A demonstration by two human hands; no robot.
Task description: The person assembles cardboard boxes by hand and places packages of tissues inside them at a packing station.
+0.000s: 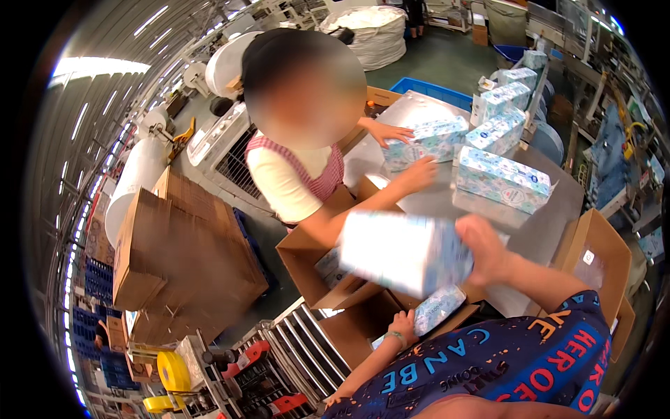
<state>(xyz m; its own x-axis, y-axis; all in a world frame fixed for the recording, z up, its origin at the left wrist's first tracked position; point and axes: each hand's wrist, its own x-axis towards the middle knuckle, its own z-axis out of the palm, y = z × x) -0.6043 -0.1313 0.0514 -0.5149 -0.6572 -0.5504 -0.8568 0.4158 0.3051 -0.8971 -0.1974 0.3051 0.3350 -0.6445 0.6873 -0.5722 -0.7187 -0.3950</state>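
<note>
My right hand (483, 250) grips the end of a blue-and-white patterned tissue pack (405, 251), smeared by motion, raised above the table's near edge. Lower down, my left hand (400, 329) has its fingers curled at the end of another tissue pack (440, 309), which lies over an open brown carton (356, 328). Part of that hand's grip is hidden. Across from me a co-worker's two hands are on and beside a tissue pack (429, 142) on the metal table (436, 199).
Several more tissue packs (504, 180) stand on the table's right side, in line toward machinery. Another open carton (593, 251) is at the right. A roller conveyor (307, 342) with yellow tape rolls (173, 371) lies lower left; stacked cartons (188, 244) stand beyond it.
</note>
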